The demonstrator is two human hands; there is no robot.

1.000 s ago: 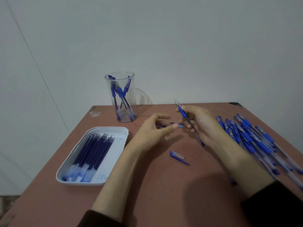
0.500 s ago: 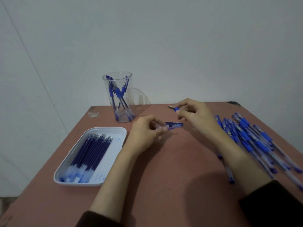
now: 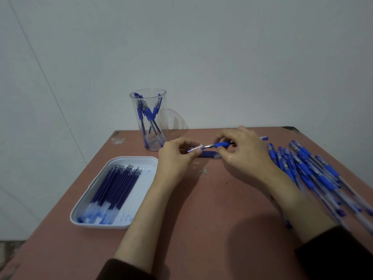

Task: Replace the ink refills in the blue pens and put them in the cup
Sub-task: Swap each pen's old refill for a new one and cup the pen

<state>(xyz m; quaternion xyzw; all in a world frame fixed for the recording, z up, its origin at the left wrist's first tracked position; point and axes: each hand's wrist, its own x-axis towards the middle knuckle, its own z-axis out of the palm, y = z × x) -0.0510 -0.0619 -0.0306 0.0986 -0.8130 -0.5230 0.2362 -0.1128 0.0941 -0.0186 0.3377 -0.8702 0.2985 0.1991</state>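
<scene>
Reddish tabletop (image 3: 212, 209) carries the heap of blue pens (image 3: 314, 174) at your right, the white tray (image 3: 101, 224) of refills left, the clear cup (image 3: 154, 143) behind. Your hands have come together: the fingers of your right hand (image 3: 244, 152) grip one pen (image 3: 222, 144), tip meeting the cap (image 3: 194, 148) pinched by your left hand (image 3: 175, 156). Capping seems begun; the cup follows. A loose refill (image 3: 210, 154) lies beneath; blur hides whether the tip is in.
</scene>
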